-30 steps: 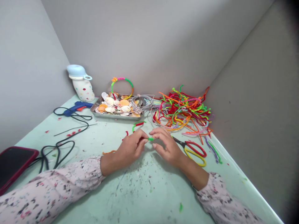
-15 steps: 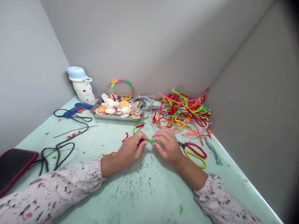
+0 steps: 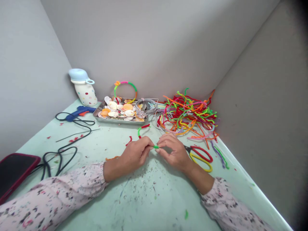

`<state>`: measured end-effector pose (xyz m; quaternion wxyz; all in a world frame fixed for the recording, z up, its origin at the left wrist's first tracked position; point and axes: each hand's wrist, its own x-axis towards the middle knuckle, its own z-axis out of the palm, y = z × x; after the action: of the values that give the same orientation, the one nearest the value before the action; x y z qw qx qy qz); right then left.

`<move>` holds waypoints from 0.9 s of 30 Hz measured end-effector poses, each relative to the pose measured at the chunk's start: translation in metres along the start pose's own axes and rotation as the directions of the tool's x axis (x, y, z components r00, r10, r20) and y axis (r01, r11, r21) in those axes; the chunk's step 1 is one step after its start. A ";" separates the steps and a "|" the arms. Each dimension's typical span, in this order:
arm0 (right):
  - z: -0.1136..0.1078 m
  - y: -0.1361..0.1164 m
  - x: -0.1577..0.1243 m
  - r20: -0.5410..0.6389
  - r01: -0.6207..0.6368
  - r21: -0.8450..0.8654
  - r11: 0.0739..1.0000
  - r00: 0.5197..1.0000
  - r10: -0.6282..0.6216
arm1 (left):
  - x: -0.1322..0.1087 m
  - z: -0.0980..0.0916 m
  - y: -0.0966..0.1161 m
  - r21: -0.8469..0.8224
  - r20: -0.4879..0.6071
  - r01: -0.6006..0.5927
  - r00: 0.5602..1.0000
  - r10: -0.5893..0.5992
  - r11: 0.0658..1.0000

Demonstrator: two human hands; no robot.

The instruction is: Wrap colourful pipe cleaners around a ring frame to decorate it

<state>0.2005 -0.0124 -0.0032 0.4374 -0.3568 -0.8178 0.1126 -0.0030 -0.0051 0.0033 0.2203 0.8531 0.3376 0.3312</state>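
My left hand (image 3: 134,152) and my right hand (image 3: 173,150) meet at the middle of the pale green table (image 3: 149,199). Both pinch a pipe cleaner (image 3: 156,147) between their fingertips; a short green piece shows between the hands. A green and red curve of it (image 3: 141,129) rises behind my left hand. Both hands rest on the table top, fingers closed. Red and yellow scissors (image 3: 201,156) lie just right of my right hand.
A heap of coloured pipe cleaners (image 3: 189,114) fills the back right corner. A metal tray (image 3: 101,118) of shells, a wire coil (image 3: 145,106), a pipe-cleaner ring (image 3: 125,88), a dotted bottle (image 3: 83,86), a blue glue gun (image 3: 78,112) with black cord, and a phone (image 3: 14,171) lie left.
The hands stay in place and keep working the green piece between the fingertips; the green and red curve behind the left hand has shifted slightly.
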 end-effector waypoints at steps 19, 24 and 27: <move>-0.001 0.000 0.002 0.088 -0.086 0.115 0.990 0.993 0.077 | -0.001 0.001 -0.001 -0.059 -0.002 0.030 1.000 -0.031 0.998; -0.001 -0.002 0.001 0.099 -0.088 0.150 0.985 0.992 0.073 | 0.000 0.001 -0.004 -0.066 0.013 -0.005 1.000 0.006 0.998; -0.001 -0.001 0.000 0.087 -0.059 0.117 0.991 0.995 0.049 | 0.000 0.001 -0.005 -0.087 0.003 0.001 1.000 -0.001 0.996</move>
<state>0.2013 -0.0131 -0.0023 0.4197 -0.3469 -0.8174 0.1880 -0.0045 -0.0018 -0.0006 0.2580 0.8430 0.3230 0.3442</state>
